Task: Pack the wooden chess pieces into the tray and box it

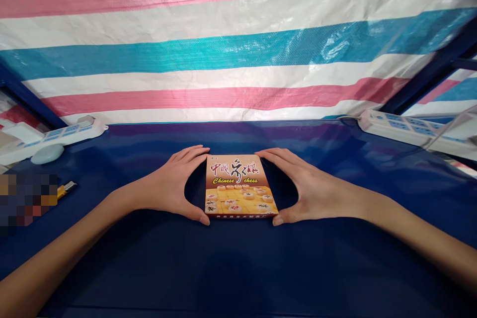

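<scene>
A flat Chinese chess box lies face up on the dark blue table, its title toward the far side and pictured game pieces on the near half. My left hand curves round the box's left side, fingertips at the far left corner and thumb at the near left corner. On the other side my right hand mirrors it, with fingers at the far right corner and thumb at the near right corner. Both hands grip the box by its corners between thumb and fingers.
White power strips lie at the back left and back right. A pale rounded object sits by the left strip. Nearer, a yellow cutter pokes out beside a pixelated patch. Behind the table hangs a striped plastic sheet.
</scene>
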Action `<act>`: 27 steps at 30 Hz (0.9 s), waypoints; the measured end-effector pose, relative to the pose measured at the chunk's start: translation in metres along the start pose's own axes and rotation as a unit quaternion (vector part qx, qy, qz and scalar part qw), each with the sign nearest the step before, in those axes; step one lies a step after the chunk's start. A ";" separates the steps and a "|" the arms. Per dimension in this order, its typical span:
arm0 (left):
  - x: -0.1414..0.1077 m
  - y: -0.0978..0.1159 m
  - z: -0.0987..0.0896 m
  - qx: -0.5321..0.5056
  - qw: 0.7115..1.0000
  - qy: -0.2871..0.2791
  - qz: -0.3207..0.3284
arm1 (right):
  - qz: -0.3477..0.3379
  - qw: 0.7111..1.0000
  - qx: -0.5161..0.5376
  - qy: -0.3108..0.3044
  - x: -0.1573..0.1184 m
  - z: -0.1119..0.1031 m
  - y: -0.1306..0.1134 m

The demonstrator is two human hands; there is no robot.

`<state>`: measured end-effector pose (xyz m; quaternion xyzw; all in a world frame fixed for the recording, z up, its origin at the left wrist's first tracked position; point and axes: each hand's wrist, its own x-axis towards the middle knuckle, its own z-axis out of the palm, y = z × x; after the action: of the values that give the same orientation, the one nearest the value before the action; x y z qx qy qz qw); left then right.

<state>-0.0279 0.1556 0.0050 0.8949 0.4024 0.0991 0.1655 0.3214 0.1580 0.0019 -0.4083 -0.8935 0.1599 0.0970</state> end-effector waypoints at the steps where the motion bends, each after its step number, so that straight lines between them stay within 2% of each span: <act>1: 0.000 -0.001 0.001 -0.003 1.000 0.001 0.001 | 0.005 1.000 0.007 -0.005 -0.001 0.000 0.000; 7: -0.003 -0.003 0.003 -0.022 0.999 -0.011 -0.023 | 0.034 0.998 0.038 -0.030 -0.002 -0.002 -0.001; 21: 0.000 0.000 0.002 -0.001 1.000 0.009 0.009 | -0.013 1.000 0.018 0.002 0.000 -0.001 -0.003; 27: 0.001 0.001 0.002 0.013 1.000 0.004 0.003 | 0.001 1.000 0.013 -0.012 0.001 -0.002 -0.005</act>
<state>-0.0263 0.1550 0.0034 0.8978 0.4016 0.0981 0.1519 0.3181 0.1559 0.0053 -0.4058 -0.8921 0.1763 0.0918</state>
